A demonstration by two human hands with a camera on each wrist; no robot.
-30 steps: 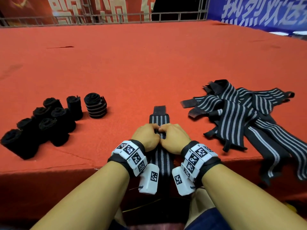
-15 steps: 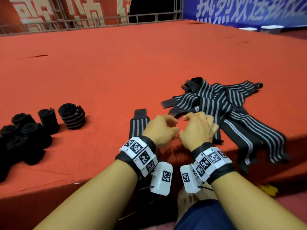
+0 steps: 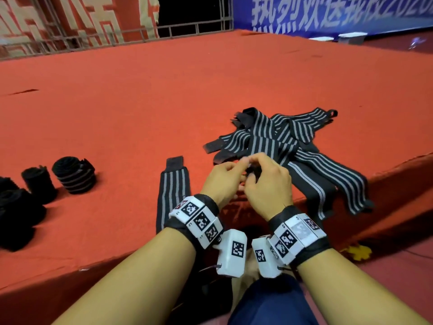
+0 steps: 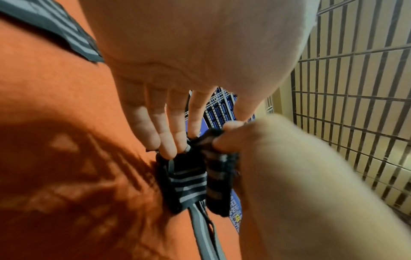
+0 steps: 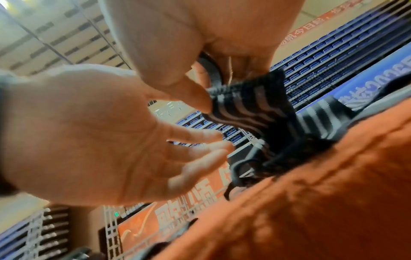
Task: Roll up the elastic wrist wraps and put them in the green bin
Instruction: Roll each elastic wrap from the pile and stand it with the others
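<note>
Up close, both hands meet over the near edge of the red felt-covered table [image 3: 140,102]. The left hand [image 3: 222,181] and the right hand [image 3: 267,184] each pinch one end of a black elastic wrist wrap with grey stripes [image 4: 191,183], lifted just above the felt. In the left wrist view the left fingers [image 4: 171,139] reach down straight onto the wrap's top edge with the thumb opposite, while the right thumb and forefinger nip the same edge beside them. The right wrist view shows the wrap's black loop [image 5: 211,70] hooked near the right thumb.

Just left of the hands, a second striped wrap [image 3: 173,186] lies flat and unrolled, its far tab pointing away and its near end running over the table edge. Behind and right of the hands sprawls a heap of unrolled striped wraps [image 3: 293,146], some tails drooping off the edge. Far left stands a cluster of finished black rolls [image 3: 72,174], touching or nearly so.

Both wrists carry white blocks with black square marker codes [image 3: 199,221]. A metal railing [image 3: 117,36] backs the table, with a red banner and a blue banner [image 3: 328,12] bearing large white Chinese characters, too blurred to read; the blue one ends in what looks like "202".
</note>
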